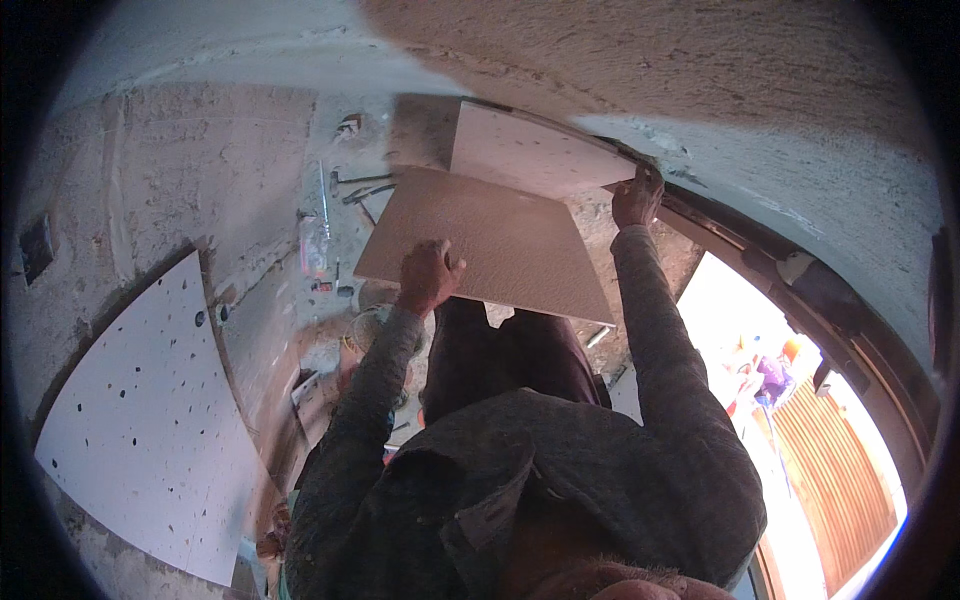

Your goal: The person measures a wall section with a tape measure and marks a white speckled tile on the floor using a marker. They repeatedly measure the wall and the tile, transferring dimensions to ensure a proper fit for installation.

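My left hand [430, 275] is closed at the near edge of a large square tile [495, 235], its fingers curled and the thumb toward the right. The tile is tilted above my thighs, with a rough brown face toward me. My right hand [638, 198] reaches farther out, to the right end of a white speckled tile [530, 155] at the foot of the far wall. Its fingers are bent together beside the dark door frame [725, 230]. What they grip, if anything, is hidden. The brown tile overlaps the white one's lower edge.
At the left, another white speckled tile [150, 430] covers part of the rough wall [200, 150]. A hammer-like tool [365, 185] and small items lie left of the brown tile. A bucket [370, 325] stands near my left forearm. Bright daylight enters by the doorway on the right.
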{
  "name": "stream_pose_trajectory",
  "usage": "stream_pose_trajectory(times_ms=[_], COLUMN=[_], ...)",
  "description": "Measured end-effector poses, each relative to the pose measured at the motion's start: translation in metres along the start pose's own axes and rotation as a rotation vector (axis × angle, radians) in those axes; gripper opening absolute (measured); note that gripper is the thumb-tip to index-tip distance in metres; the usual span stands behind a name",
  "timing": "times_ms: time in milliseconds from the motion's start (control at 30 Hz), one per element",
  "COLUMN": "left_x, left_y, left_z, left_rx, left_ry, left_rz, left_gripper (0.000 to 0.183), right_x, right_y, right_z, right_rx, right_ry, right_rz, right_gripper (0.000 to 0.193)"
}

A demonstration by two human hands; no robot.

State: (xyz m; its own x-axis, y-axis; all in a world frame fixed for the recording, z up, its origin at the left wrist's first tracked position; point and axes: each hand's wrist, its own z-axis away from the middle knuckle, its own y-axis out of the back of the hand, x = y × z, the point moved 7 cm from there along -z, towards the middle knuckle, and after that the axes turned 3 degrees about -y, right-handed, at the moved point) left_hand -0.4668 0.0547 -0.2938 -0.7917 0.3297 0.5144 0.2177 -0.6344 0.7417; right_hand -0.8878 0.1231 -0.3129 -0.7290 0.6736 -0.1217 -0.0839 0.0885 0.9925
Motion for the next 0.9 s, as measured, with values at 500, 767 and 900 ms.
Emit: stream_pose_trajectory(times_ms=[500,767,900], left_x=[0.030,0.036,0.034], left_y=[-0.044,-0.075,-0.082], left_z=[0.073,0.091,0.093], left_rx=[-0.103,0.079,0.134], left_ry=[0.030,-0.106,-0.128], left_rz=[-0.295,-0.326,-0.358], left_gripper=[0.048,0.038,0.038], right_x=[-0.023,-0.090,-0.090], right_y=[-0.017,-0.051,-0.059], right_z=[0.004,0.004,0.019], right_rx=[-0.644,-0.739,-0.792], right_ry=[0.197,0.484,0.658], right_rz=[0.173,0.169,0.192], right_gripper=[0.066,0.051,0.043])
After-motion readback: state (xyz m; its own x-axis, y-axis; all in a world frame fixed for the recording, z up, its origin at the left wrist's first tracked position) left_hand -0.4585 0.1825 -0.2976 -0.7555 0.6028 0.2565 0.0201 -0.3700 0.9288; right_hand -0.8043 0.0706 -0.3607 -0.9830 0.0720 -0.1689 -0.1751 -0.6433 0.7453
